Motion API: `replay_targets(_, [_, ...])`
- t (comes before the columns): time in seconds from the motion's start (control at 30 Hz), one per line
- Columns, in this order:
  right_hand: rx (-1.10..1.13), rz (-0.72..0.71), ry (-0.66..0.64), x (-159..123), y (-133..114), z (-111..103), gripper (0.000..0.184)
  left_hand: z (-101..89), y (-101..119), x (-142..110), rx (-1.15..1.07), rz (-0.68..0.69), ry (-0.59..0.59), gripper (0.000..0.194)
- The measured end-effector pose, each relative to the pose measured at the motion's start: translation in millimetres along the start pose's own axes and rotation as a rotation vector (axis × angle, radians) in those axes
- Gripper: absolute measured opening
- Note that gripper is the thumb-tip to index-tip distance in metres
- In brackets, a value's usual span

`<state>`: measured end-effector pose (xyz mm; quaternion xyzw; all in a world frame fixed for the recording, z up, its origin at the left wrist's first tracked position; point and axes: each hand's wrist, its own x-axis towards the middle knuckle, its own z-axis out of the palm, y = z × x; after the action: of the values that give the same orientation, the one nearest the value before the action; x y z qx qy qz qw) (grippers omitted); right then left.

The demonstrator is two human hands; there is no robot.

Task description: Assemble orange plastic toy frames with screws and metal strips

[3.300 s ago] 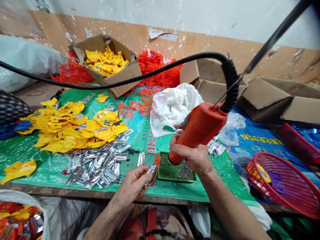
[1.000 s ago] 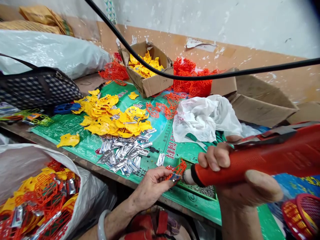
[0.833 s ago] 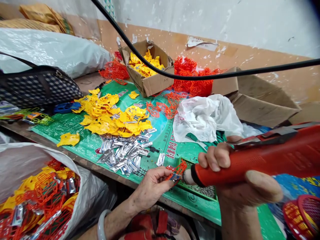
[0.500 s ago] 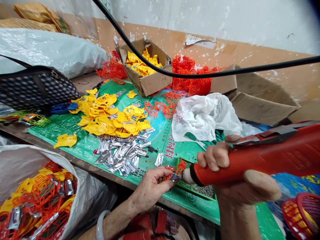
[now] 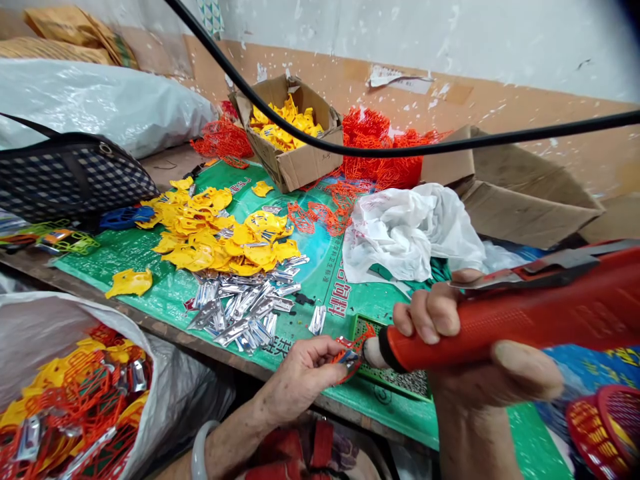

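Two bare hands are at work by the table's near edge. The left hand is pinched closed, thumb and fingers gripping an orange plastic frame with a metal clip against it. The right hand is wrapped around a red power tool, tilted slightly, its pale tip at the held pieces; whether they touch cannot be told.

Below the table at far left, a white sack holds mixed yellow, orange and metal pieces. On the table are a checked bag, a pile of yellow pieces and, nearer the hands, a heap of metal clips on a green sheet. A green tray of small metal bits lies behind the tool's tip, a white cloth beyond it. A red basket stands at right.

Along the peeling wall sit a big plastic sack, a cardboard box of yellow pieces, an orange heap and another open box.
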<state>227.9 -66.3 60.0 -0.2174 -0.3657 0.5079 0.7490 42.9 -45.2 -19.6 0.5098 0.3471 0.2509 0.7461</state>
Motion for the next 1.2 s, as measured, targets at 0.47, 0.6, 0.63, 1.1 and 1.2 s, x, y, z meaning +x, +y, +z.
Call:
replay_targets(0.47, [-0.058,-0.055,0.030,4,-5,2,0.044,-3.6,-4,4,-0.137,-0.099,0.190,0.019])
replay_targets(0.6, [-0.180,-0.113,0.102,0,-4,-3,0.040,-3.0,7,10,-0.270,-0.094,0.338,0.023])
replay_targets(0.63, [-0.200,-0.123,0.119,-1,-3,-5,0.039,-3.0,11,12,-0.350,-0.107,0.361,0.025])
replay_targets(1.1, [-0.338,-0.176,0.336,-8,-9,-6,0.043,20.7,25,33,-0.697,-0.191,0.391,0.021])
replay_targets(1.2, [-0.367,-0.175,0.313,-13,-9,-8,0.044,30.9,27,35,-0.674,-0.157,0.377,0.024])
